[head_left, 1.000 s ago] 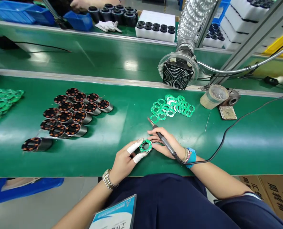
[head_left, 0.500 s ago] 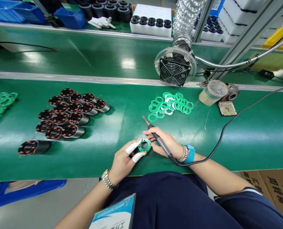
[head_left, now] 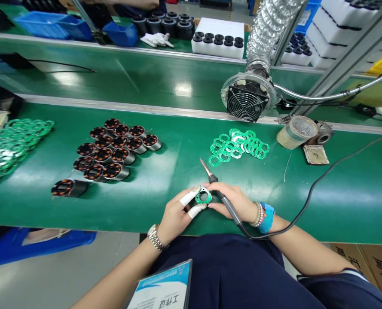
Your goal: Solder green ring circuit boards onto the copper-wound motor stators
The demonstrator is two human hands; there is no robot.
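My left hand (head_left: 175, 216), with white covers on thumb and finger, pinches a round part topped by a green ring circuit board (head_left: 209, 198). The part's lower body is mostly hidden. My right hand (head_left: 240, 202) holds a soldering iron (head_left: 228, 207) by its grey handle, the tip pointing up and left, away from the board. Fingers of that hand also reach the right side of the round part. Beyond the iron's tip lies a loose pile of green ring boards (head_left: 227, 146). To the left stand several metal cylinders with copper windings (head_left: 104, 154), plus one lying apart (head_left: 77, 189).
A fume fan (head_left: 244, 104) hangs at the bench's back. Right of it are a tub (head_left: 295, 132) and a soldering sponge (head_left: 316, 155). The iron's cable (head_left: 310, 193) loops across the right side. More green boards (head_left: 13, 146) lie far left.
The view has shifted left, so the bench things appear further right. My right fingers have closed in against the round part, and the iron has turned slightly steeper.
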